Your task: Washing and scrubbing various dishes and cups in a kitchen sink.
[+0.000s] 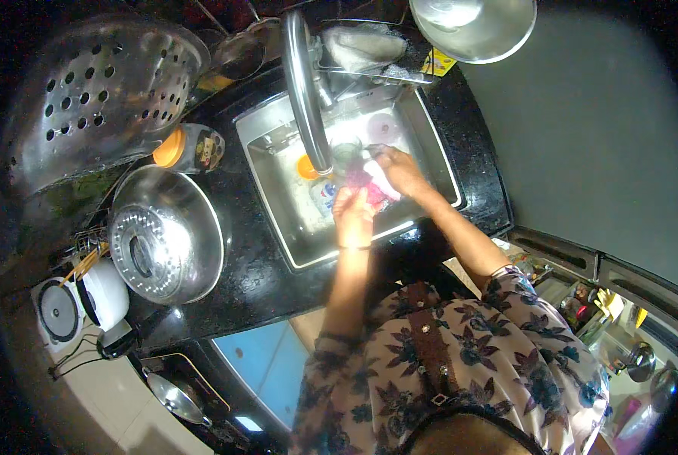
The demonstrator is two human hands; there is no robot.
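Both my hands are over a stainless steel sink, below and right of its curved metal faucet. My left hand pinches the lower edge of a pink item, which seems to be a cloth or a scrubber. My right hand grips a small whitish item at its upper right; its exact kind is unclear. Under the hands, a round translucent vessel stands in the sink. An orange round item lies left of it, partly behind the faucet. A pale disc rests near the sink's back.
Left of the sink stand a large steel bowl, a jar with an orange lid and a perforated steel vessel. A wire rack is behind the sink. Another metal bowl shows at the top right.
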